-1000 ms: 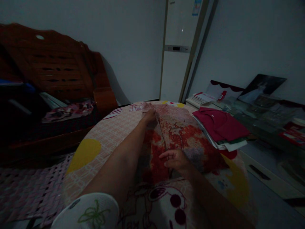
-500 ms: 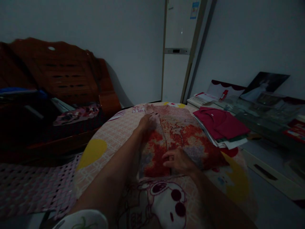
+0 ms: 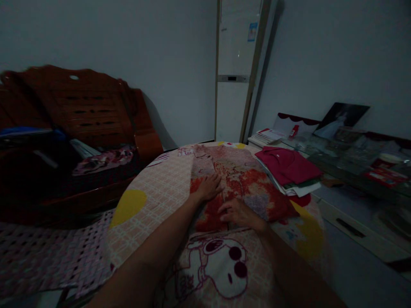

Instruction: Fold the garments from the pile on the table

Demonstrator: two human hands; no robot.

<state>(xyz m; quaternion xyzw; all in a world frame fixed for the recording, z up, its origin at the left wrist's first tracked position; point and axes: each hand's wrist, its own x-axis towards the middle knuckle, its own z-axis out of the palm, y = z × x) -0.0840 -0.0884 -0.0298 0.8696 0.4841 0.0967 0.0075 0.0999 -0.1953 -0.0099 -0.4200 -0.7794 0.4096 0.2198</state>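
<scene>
A red, orange and greyish-pink patterned garment (image 3: 253,184) lies spread on a round table, its left side folded inward along a lengthwise edge. My left hand (image 3: 210,187) rests flat on that folded part, fingers stretched to the right. Just nearer to me, my right hand (image 3: 239,213) lies on the garment by the fold edge, its fingers apart and slightly bent. Neither hand grips the cloth. Below the garment shows the tablecloth (image 3: 154,188), with a cartoon dog figure at the front.
A stack of folded clothes, a dark pink one (image 3: 287,164) on top, sits at the table's right edge. Beyond it is a glass-topped cabinet (image 3: 337,156) with assorted items. On the left stand a wooden bench (image 3: 93,107) and a pink woven seat (image 3: 58,252).
My left hand has come from the garment's far left part toward me and rightward, flattening onto the fold. My right hand stays in about the same place. The view has shifted slightly.
</scene>
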